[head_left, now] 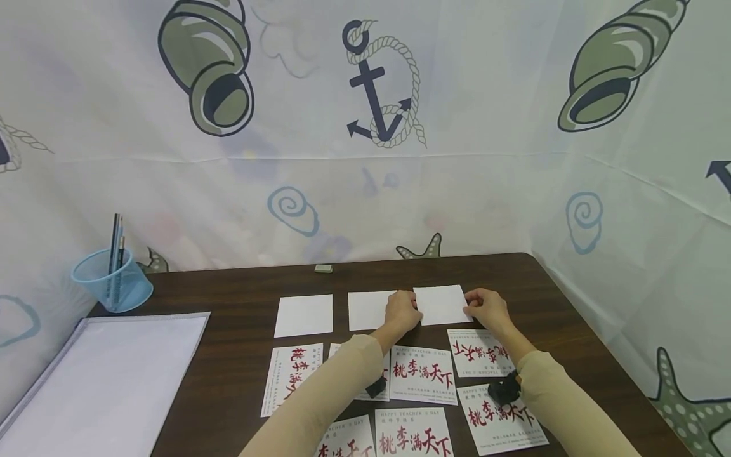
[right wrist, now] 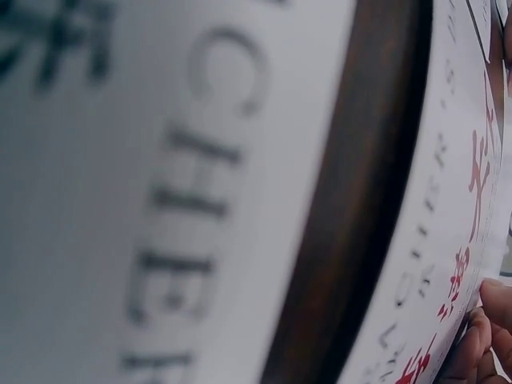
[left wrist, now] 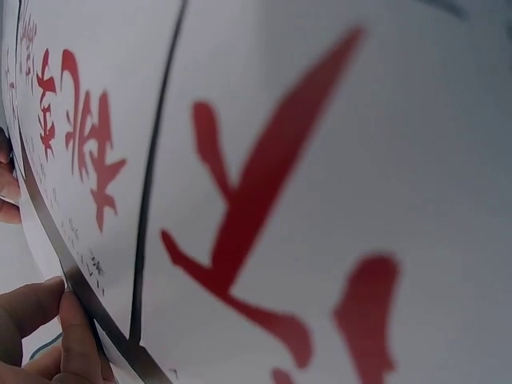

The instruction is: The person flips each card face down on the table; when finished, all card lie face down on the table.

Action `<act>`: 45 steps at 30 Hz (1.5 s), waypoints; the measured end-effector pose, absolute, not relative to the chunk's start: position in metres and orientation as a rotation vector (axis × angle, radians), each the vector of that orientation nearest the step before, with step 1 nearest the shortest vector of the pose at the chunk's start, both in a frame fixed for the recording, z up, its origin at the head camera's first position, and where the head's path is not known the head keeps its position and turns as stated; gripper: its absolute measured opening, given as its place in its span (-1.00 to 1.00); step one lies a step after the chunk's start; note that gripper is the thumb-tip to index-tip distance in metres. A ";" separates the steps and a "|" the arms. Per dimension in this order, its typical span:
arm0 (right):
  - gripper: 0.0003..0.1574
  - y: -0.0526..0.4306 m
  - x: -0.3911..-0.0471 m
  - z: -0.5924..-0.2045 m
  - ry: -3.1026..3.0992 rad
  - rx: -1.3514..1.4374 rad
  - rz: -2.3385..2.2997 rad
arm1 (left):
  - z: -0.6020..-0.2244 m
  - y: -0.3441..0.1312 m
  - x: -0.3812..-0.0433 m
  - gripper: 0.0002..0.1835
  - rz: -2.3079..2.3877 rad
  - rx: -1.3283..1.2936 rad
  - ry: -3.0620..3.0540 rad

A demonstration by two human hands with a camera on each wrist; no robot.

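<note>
A blank white card (head_left: 440, 306) lies at the right end of the back row, between both hands. My left hand (head_left: 403, 311) pinches its left edge with thumb and fingertips, partly covering the middle blank card (head_left: 367, 311). At the opposite edge, my right hand (head_left: 487, 308) grips it near the side. In the left wrist view the left hand's thumb and index finger (left wrist: 74, 324) meet at a card edge. The right wrist view has the right hand's thumb (right wrist: 498, 302) close against its curled fingers beside a card printed with red characters.
Another blank card (head_left: 303, 316) is at the row's left end. Several cards with red characters, such as one card (head_left: 424, 374), lie nearer on the brown table (head_left: 228, 381). At left are a white board (head_left: 108, 381) and a blue pencil cup (head_left: 128, 289). A small eraser-like block (head_left: 323, 268) sits at the back edge.
</note>
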State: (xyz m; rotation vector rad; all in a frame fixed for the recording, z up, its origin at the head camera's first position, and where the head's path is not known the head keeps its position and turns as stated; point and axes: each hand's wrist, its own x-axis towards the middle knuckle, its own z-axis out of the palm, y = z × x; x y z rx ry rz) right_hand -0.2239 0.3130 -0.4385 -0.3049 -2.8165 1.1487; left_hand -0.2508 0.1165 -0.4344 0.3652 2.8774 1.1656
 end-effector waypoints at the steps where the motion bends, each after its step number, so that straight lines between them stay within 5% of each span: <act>1: -0.66 0.313 -0.224 -0.439 -2.818 -0.304 1.145 | -0.434 0.116 -0.250 -0.76 1.159 0.372 2.881; 9: -0.65 0.312 -0.224 -0.440 -2.831 -0.283 1.142 | -0.435 0.115 -0.250 -0.72 1.150 0.375 2.879; 14: -0.62 0.318 -0.224 -0.438 -2.834 -0.261 1.216 | -0.433 0.113 -0.251 -0.93 1.254 0.388 2.824; 19: -0.58 0.323 -0.222 -0.430 -2.752 -0.297 1.435 | -0.418 0.097 -0.252 -0.57 1.552 0.410 2.554; 24: -0.57 0.312 -0.218 -0.412 -2.607 -0.267 1.610 | -0.396 0.059 -0.251 -0.57 1.787 0.395 2.299; 35: -0.62 0.207 -0.206 -0.402 -2.552 0.035 1.900 | -0.392 -0.076 -0.229 -0.61 1.608 0.365 2.428; 45: -0.68 0.109 -0.189 -0.416 -2.680 0.386 1.929 | -0.410 -0.134 -0.194 -0.56 1.336 0.205 2.664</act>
